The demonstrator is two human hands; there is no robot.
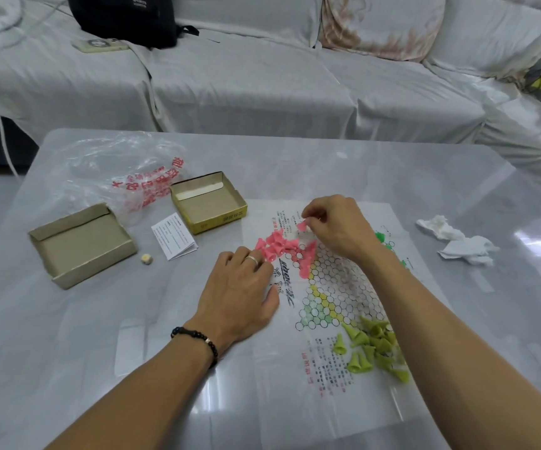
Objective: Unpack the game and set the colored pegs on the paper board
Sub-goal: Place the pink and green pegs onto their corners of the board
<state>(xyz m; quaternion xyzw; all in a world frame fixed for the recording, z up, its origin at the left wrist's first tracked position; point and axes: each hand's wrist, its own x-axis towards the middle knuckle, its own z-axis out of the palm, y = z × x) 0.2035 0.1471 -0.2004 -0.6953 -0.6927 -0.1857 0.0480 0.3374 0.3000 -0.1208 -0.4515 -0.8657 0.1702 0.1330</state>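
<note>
The paper board [334, 287] with its hexagon grid lies flat on the table. My right hand [334, 227] pinches a single pink peg [302, 226] above the board's far corner. A heap of pink pegs [275, 245] lies just below it, and several pink pegs [306, 261] stand in a row on the grid. My left hand [240, 287] rests on the table and the board's left edge, its fingers curled at the pink heap. Yellow-green pegs [373, 347] lie piled at the board's near corner. Green pegs [381, 238] peek out behind my right wrist.
Two halves of the open cardboard box [80, 245] [209, 203] sit at the left, with a folded leaflet [175, 237], a die [146, 258] and a crumpled plastic bag [126, 177]. Crumpled tissue [457, 241] lies at the right. A covered sofa stands beyond the table.
</note>
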